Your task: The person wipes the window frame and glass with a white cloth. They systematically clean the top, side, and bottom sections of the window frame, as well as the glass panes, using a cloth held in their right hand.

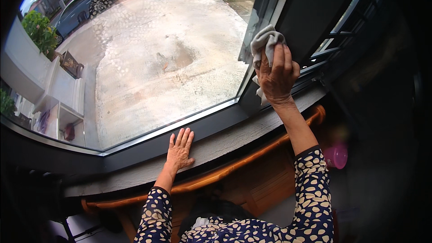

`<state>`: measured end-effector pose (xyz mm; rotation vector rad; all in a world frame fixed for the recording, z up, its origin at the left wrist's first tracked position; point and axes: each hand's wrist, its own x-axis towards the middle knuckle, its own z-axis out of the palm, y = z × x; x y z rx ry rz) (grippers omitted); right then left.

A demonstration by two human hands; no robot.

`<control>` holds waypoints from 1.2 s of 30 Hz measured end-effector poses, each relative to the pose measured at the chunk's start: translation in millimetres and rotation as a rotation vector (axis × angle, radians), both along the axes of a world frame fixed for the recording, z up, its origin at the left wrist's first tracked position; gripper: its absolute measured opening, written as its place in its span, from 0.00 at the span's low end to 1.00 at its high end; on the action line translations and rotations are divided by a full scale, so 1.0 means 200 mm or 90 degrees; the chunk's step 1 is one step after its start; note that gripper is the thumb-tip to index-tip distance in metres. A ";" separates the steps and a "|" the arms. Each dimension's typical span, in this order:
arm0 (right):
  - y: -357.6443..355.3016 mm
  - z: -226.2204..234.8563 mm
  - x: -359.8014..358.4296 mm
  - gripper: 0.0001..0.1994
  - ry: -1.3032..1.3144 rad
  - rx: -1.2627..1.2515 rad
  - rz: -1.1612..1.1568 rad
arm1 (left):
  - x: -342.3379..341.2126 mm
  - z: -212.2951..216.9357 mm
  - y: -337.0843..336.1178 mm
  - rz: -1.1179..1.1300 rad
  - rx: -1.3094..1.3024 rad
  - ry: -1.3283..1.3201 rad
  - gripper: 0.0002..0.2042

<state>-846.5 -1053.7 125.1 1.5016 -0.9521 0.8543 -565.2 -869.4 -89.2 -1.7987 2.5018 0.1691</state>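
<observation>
My right hand (277, 74) grips a crumpled grey cloth (264, 40) and presses it against the dark upright window frame (270, 0) beside the big glass pane (166, 54). My left hand (180, 149) lies flat, fingers spread, on the grey stone sill (234, 139) just below the pane's lower frame. Both forearms wear dark sleeves with cream spots and rise from the lower edge.
A curved wooden rail (252, 157) of a piece of furniture runs below the sill. A pink plastic container (336, 155) sits low at the right. Through the glass lie a concrete yard, a parked grey car (81, 6) and green shrubs (40, 31). A second window section (342, 31) stands to the right.
</observation>
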 end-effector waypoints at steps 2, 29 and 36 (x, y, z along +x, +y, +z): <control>0.03 -0.06 -0.01 0.36 0.054 0.065 0.000 | 0.02 -0.01 0.01 -0.001 -0.003 0.002 0.56; -0.02 0.96 0.00 0.23 0.105 -0.236 -0.123 | 0.02 0.01 0.01 -0.026 0.015 0.022 0.60; -0.05 0.74 0.09 0.24 0.076 -0.213 -0.099 | 0.02 0.01 0.02 -0.017 0.005 0.004 0.61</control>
